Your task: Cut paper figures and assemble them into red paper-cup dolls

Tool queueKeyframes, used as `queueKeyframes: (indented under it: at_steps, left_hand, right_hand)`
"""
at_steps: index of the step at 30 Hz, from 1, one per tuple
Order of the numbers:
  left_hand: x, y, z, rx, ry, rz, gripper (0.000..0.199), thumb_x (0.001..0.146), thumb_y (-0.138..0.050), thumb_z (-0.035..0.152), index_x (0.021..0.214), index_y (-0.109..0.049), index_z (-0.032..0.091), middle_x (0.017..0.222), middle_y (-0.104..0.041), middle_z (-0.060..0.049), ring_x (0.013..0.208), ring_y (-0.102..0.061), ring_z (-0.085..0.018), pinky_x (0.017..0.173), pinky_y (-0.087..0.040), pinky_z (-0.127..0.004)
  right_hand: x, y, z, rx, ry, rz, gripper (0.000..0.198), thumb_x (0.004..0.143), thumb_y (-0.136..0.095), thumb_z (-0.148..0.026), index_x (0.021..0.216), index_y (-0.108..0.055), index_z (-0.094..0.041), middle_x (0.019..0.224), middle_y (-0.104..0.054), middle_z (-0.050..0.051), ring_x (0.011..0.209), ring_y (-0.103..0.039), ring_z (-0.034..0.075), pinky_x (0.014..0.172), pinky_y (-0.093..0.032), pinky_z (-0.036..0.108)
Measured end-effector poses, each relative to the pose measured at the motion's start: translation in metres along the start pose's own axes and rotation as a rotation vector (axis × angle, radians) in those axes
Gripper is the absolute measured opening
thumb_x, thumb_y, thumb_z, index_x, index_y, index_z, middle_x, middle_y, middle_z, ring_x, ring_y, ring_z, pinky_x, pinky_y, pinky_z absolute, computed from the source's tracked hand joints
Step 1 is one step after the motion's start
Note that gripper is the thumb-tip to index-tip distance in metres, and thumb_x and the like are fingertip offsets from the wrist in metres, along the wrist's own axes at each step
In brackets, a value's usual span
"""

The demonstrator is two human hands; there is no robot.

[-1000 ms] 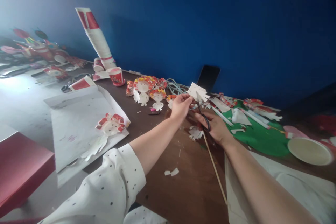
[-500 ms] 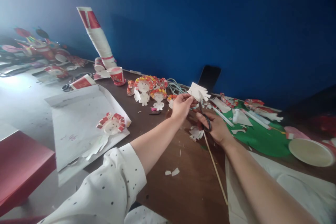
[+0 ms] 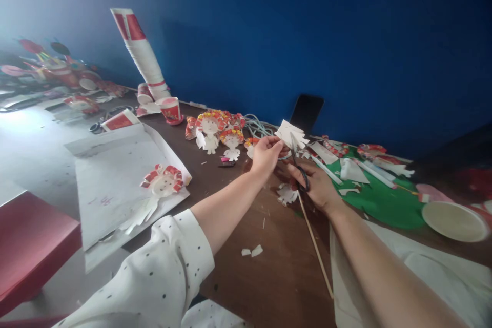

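Observation:
My left hand (image 3: 268, 154) pinches the lower left edge of a white paper cutout (image 3: 289, 132) whose right side has jagged cuts. In my right hand (image 3: 317, 187) is a pair of dark-handled scissors (image 3: 303, 178), its blades up against the cut side of the paper. Below the hands, a white fringed paper piece (image 3: 287, 193) lies on the brown table (image 3: 246, 292), beside a thin wooden stick (image 3: 315, 246). Several paper dolls (image 3: 210, 133) with red and yellow curled hair stand left of my left hand.
A leaning stack of paper cups (image 3: 144, 56) rises at the back left, near a red cup (image 3: 170, 110). A phone (image 3: 307, 113) leans on the blue wall. Scraps and tubes cover a green sheet (image 3: 395, 210) at right. White paper (image 3: 103, 184) holds another doll head.
Hands, scissors and paper stay almost in the same place. The whole view has shifted very slightly.

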State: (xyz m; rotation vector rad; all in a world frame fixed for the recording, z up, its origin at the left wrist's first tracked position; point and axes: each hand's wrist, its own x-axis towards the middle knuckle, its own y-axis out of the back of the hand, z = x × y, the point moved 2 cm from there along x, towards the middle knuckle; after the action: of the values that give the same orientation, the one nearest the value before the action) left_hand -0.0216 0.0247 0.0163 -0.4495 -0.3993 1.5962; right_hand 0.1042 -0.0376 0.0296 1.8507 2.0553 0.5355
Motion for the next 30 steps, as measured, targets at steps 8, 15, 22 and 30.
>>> queueKeyframes:
  at_steps: [8, 15, 22, 30]
  left_hand:
    - [0.0028, 0.0007, -0.0043, -0.019, 0.005, -0.007, 0.007, 0.077, -0.063, 0.016, 0.08, -0.056, 0.015, 0.065, -0.061, 0.0, 0.064, -0.063, -0.012, 0.072, -0.052, -0.029]
    - [0.0017, 0.0004, -0.0028, -0.026, 0.013, -0.001, 0.008, 0.077, -0.062, 0.015, 0.081, -0.055, 0.014, 0.066, -0.061, 0.0, 0.064, -0.063, -0.011, 0.07, -0.053, -0.029]
    - [0.0003, -0.0003, -0.0015, -0.045, 0.027, 0.013, 0.008, 0.077, -0.063, 0.014, 0.081, -0.055, 0.012, 0.065, -0.06, 0.0, 0.061, -0.063, -0.01, 0.066, -0.053, -0.025]
    - [-0.0012, -0.0011, -0.0029, -0.049, 0.049, -0.008, 0.011, 0.076, -0.065, 0.015, 0.08, -0.056, 0.012, 0.068, -0.061, -0.002, 0.062, -0.063, -0.011, 0.066, -0.053, -0.027]
  right_hand:
    - [0.0, -0.0005, 0.0014, 0.017, -0.017, -0.009, 0.045, 0.077, -0.058, -0.06, 0.064, -0.063, -0.017, 0.051, -0.054, -0.001, 0.049, -0.045, 0.01, 0.047, -0.035, 0.023]
    - [0.0007, -0.0008, 0.0032, 0.053, -0.028, 0.003, 0.044, 0.075, -0.061, -0.059, 0.077, -0.069, -0.016, 0.05, -0.054, -0.001, 0.047, -0.046, 0.011, 0.046, -0.035, 0.024]
    - [0.0012, -0.0019, 0.0059, 0.058, 0.011, -0.009, 0.043, 0.078, -0.06, -0.057, 0.083, -0.07, -0.016, 0.051, -0.053, -0.002, 0.048, -0.045, 0.011, 0.047, -0.034, 0.023]
    - [0.0004, -0.0026, 0.0011, 0.046, 0.054, 0.01, 0.042, 0.078, -0.06, -0.056, 0.08, -0.069, -0.016, 0.053, -0.052, -0.002, 0.048, -0.043, 0.011, 0.046, -0.033, 0.023]
